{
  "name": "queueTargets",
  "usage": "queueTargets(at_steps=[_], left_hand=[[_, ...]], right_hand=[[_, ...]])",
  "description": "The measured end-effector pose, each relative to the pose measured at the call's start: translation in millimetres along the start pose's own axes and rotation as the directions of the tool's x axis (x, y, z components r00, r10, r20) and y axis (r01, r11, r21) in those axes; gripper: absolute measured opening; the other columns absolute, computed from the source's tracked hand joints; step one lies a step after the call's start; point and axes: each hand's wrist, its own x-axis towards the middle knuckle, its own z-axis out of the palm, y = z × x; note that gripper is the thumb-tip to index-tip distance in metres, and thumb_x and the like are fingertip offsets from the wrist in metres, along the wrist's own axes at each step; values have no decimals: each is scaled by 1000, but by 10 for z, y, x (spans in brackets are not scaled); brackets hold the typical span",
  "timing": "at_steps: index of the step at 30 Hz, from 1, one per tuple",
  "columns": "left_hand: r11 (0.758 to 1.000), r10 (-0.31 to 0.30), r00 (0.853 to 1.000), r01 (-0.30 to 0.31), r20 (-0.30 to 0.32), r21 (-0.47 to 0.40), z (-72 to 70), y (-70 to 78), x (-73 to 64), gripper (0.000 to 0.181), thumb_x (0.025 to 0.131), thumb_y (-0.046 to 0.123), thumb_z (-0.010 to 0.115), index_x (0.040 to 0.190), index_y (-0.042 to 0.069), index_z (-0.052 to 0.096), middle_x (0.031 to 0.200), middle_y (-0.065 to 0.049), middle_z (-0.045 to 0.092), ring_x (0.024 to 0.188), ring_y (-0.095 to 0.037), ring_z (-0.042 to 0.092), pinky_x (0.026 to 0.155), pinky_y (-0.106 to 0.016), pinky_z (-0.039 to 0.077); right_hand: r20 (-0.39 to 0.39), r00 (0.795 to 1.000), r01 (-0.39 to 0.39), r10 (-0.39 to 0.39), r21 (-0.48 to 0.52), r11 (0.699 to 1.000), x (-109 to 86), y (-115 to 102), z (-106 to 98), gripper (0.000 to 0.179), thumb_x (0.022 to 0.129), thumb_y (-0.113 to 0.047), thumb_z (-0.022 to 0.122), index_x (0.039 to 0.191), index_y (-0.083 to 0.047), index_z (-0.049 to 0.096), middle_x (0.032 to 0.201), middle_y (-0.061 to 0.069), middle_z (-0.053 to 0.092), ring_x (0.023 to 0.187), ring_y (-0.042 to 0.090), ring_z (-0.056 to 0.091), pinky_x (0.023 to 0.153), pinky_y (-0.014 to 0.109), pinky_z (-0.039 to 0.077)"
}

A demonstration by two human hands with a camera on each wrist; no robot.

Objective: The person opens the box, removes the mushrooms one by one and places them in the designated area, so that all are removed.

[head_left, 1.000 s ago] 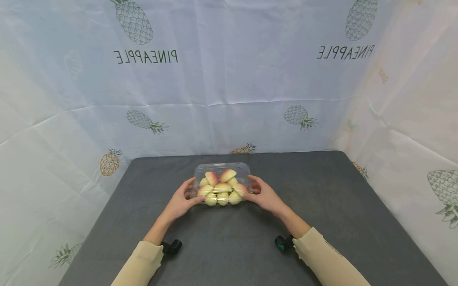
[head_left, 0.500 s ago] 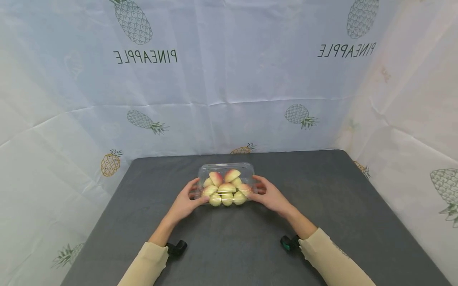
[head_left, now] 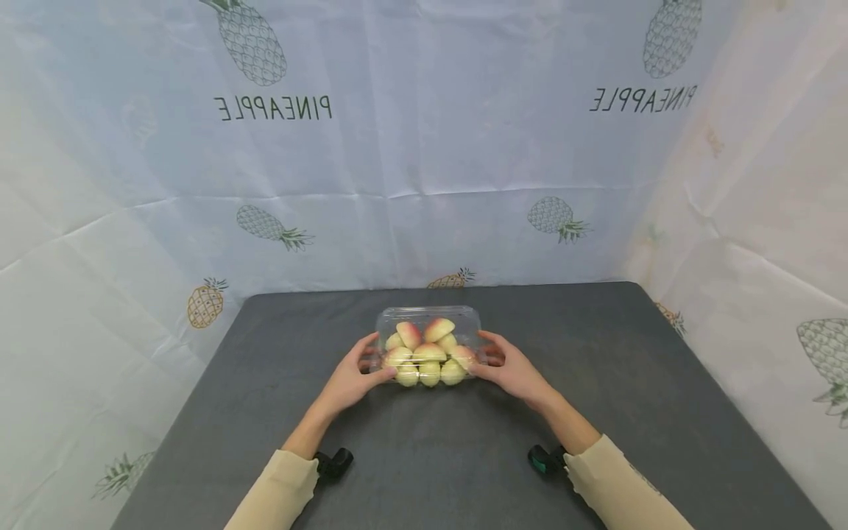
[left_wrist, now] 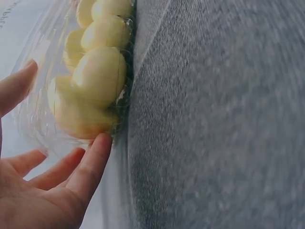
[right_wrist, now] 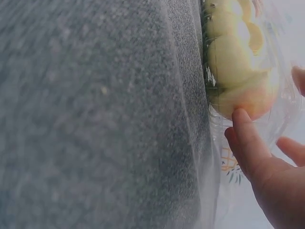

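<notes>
A clear plastic clamshell box (head_left: 430, 313) stands near the middle of the far half of the dark table in the head view. Several yellow, red-blushed, peach-like fruits (head_left: 430, 353) show through its wall. At its left end my left hand (head_left: 349, 380) grips it, thumb toward the front and fingers at the side. My right hand (head_left: 519, 374) holds the opposite end in much the same way. Fingertips of the left hand (left_wrist: 62, 191) meet the box's end in the left wrist view. In the right wrist view, the right hand (right_wrist: 279, 183) touches the other end.
The dark grey table (head_left: 437, 471) ends at a white pineapple-print curtain (head_left: 430, 140) behind the box. More of that curtain hangs on both sides. A black wrist camera (head_left: 336, 464) sits on the left wrist, another black wrist camera (head_left: 546, 461) on the right.
Box, fruits and both hands have shifted to the right together across the table. Both hands keep the same hold on the box's ends.
</notes>
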Motion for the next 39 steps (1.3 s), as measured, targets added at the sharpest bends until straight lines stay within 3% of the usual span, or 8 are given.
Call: queueTargets(at_steps=[9,25,39], left_hand=[[1000,9,1000,-9,-18,11,86,20,-17,87,89,36,80,160,15,33,143,-15,51,126,-38,57,87,-49,55],[999,17,1000,-17,1,48,175,105,-56,88,89,40,80,159,16,34,141,-14,52,124,-37,57,87,-51,55],[1000,13,999,-14,36,19,229,170,-95,89,88,37,81,160,15,32,142,-15,50,126,-33,55,93,-51,53]], right_hand=[[2,1000,8,-8,-4,1000,-71,30,-61,80,96,-29,75,160,-11,30,153,25,41,137,41,46,105,55,47],[20,1000,20,-20,-30,999,-205,57,-182,80,97,-29,73,160,-7,29,152,27,42,137,43,46,103,53,49],[33,999,26,-24,-47,999,-370,69,-281,80,97,-27,73,159,-5,29,149,27,45,135,41,49,103,49,50]])
